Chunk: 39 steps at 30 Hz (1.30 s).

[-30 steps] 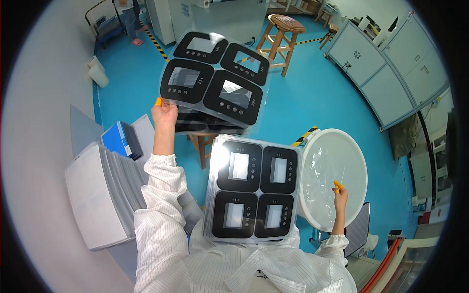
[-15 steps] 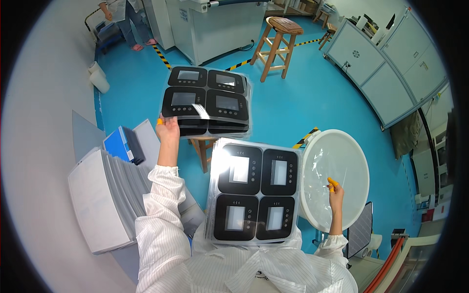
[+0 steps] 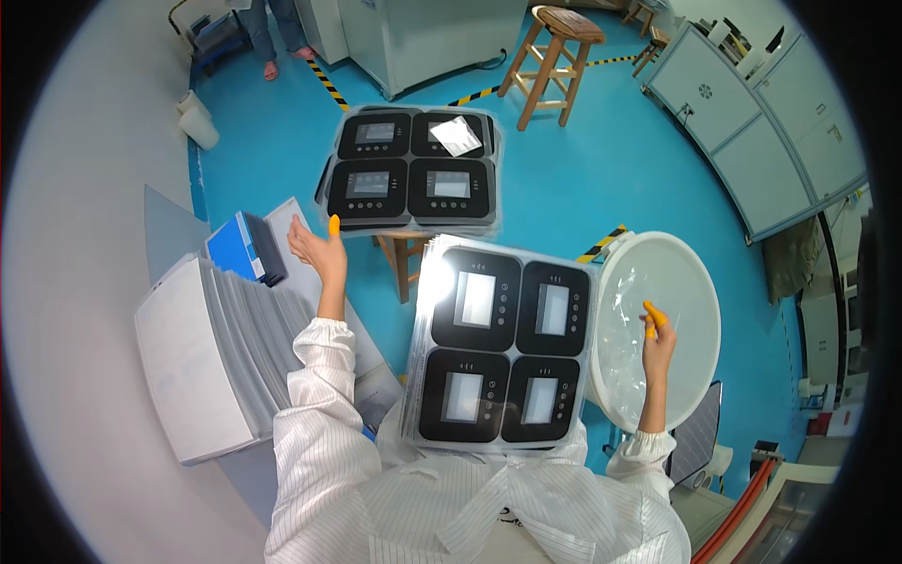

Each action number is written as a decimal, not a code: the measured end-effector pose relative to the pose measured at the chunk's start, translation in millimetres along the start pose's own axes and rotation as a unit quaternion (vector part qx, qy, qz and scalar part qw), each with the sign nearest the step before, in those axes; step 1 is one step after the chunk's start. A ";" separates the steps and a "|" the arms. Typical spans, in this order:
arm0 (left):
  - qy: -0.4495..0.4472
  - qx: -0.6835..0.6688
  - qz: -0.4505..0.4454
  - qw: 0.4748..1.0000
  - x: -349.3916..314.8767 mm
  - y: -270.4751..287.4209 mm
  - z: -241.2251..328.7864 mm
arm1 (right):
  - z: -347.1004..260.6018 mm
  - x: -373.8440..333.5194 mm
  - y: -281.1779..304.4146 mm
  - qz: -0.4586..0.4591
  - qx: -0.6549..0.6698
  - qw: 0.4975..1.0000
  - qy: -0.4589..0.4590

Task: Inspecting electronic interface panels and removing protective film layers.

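A stack of clear-edged sheets (image 3: 512, 348) lies across my lap; its top sheet bears black panels with pale windows and small round buttons. A second stack of such sheets (image 3: 411, 169) rests on a wooden stool (image 3: 401, 268) further ahead, with a small white label-like patch on top. Beside that stack's near left corner is my left hand (image 3: 321, 252), open and empty, fingers spread, an orange cot on the thumb. Over the round white tub (image 3: 709, 348) is my right hand (image 3: 660, 343), orange-cotted fingertips pinched together; whatever they hold cannot be made out. Shiny clear film (image 3: 620, 320) shows in the tub.
At left stand a tall pile of white sheets (image 3: 202, 362) and a blue box (image 3: 235, 249). Another wooden stool (image 3: 554, 61), white cabinets (image 3: 742, 122) and a person's legs (image 3: 279, 33) are further off. A dark panel (image 3: 697, 432) leans near the tub.
My left hand has let go of the far stack's near edge and opened; the lifted sheet now lies flat. My right hand remains over the tub, its fingers slightly turned.
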State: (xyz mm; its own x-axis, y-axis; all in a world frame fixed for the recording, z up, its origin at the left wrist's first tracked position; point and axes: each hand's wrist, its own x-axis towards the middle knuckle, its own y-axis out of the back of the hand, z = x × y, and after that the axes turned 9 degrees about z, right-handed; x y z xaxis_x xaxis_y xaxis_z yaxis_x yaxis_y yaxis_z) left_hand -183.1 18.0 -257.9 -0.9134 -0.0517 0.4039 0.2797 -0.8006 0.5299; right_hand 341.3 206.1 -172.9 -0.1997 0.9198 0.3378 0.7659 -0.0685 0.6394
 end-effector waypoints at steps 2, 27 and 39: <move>-0.030 -0.019 0.023 0.999 -2.9 4.2 -0.5 | -20.0 5.7 -4.4 0.000 0.025 1.000 0.009; -0.237 -0.200 -0.373 0.874 -69.8 50.5 113.3 | -170.2 -3.0 -123.0 -0.198 0.126 0.948 0.217; 0.137 -0.426 -0.521 0.727 -62.5 72.8 139.8 | -205.1 1.6 -164.9 -0.173 0.078 0.932 0.308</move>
State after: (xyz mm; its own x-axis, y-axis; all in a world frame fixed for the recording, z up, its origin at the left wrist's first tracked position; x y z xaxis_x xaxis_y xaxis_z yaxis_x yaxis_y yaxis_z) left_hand -64.3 46.4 -140.3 -0.5552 0.8244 -0.1102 -0.7844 -0.5631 -0.2599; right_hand 89.3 139.6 -136.1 -0.7270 0.4767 0.4942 0.6611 0.2918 0.6912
